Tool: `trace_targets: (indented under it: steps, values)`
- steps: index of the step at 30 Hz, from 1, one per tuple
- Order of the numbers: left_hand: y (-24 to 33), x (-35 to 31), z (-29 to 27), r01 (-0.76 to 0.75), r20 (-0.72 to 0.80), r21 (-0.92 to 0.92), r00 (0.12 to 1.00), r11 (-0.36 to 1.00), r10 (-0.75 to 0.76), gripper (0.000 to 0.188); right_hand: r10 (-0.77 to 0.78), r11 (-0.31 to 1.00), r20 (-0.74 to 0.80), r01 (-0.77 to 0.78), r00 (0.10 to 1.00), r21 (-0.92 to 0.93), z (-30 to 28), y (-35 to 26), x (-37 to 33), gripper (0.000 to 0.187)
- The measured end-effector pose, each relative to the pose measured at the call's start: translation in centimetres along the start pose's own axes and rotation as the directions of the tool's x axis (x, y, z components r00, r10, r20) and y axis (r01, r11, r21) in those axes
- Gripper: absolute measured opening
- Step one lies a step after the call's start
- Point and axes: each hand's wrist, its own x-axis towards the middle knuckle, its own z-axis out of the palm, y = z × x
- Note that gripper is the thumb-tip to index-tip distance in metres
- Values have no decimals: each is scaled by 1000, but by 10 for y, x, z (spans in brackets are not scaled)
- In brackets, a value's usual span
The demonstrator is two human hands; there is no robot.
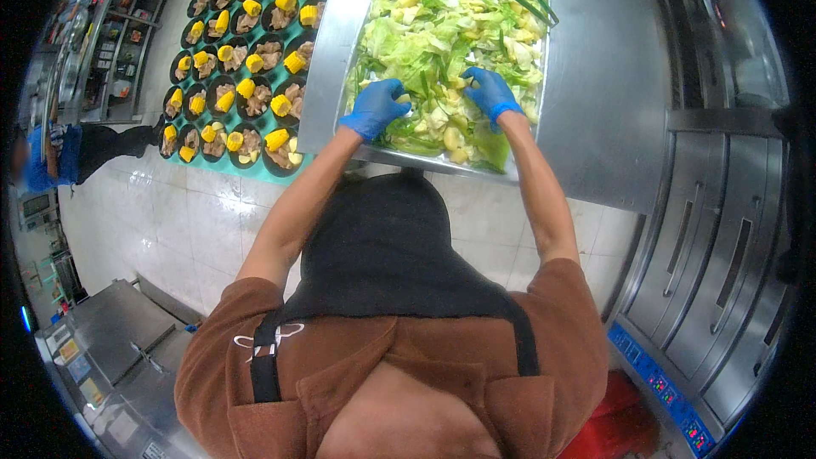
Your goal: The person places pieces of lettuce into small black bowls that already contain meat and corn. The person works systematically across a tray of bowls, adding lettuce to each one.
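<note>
- Directions run from the middle of the metal tray (541, 89), with 12 o'clock pointing away from the person. The tray lies on the steel surface (603, 59), straight in front of the body and filled with chopped cabbage (433, 59).
- Left hand (380, 110), in a blue glove: at 8 o'clock in the tray, fingers curled well in, with a pale piece at the fingertips that looks pinched.
- Right hand (490, 93), also gloved: between 4 and 5 o'clock, fingers bent and part-closed against the cabbage; whether it has hold of a piece, I cannot tell.
- To handle the cabbage well, I would judge that light fingertip pinches serve best, lifting loose leaves rather than squeezing, so the pieces neither bruise nor spill over the near rim at 6 o'clock. Both wrists should keep clear of that rim.
- The tray's long axis seems to run from 12 to 6 o'clock, leaning slightly toward 1; the fisheye bends its edges. The cabbage lies in a loose layer, its leaves pointing every way.
- The tongs (523, 2) rest across the corner near 1 o'clock, their long axis slanting from about 10 to 4.
- Black bowls (277, 166) with corn (276, 139) and meat (257, 102) stand in rows toward 9 o'clock, beside the steel surface.
</note>
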Motion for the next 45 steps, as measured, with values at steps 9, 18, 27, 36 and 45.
trace_targets:
  steps: [9, 18, 27, 36, 45]
  values:
    - [31, -7, 2, 340, 327, -801, 938, 492, -116, 24, -85, 996, -32, 86, 996, 1, 6, -12, 3, 39]
    - [57, -22, 68, -485, 129, -22, 866, 874, 484, 38, -81, 989, 132, 63, 988, 136, -20, -25, -13, 42]
    - [57, -14, 67, -601, 254, 240, 797, 763, 548, 32, -67, 953, 98, 35, 993, 300, -22, -7, -21, 37]
    - [42, -11, 62, -41, 81, -641, 989, 766, 122, 35, 184, -137, 135, -111, 974, 984, -39, 17, -69, 41]
    - [62, -6, 72, -77, 271, -404, 942, 911, 200, 24, 200, -461, 163, -54, 966, 886, -15, 36, -92, 35]
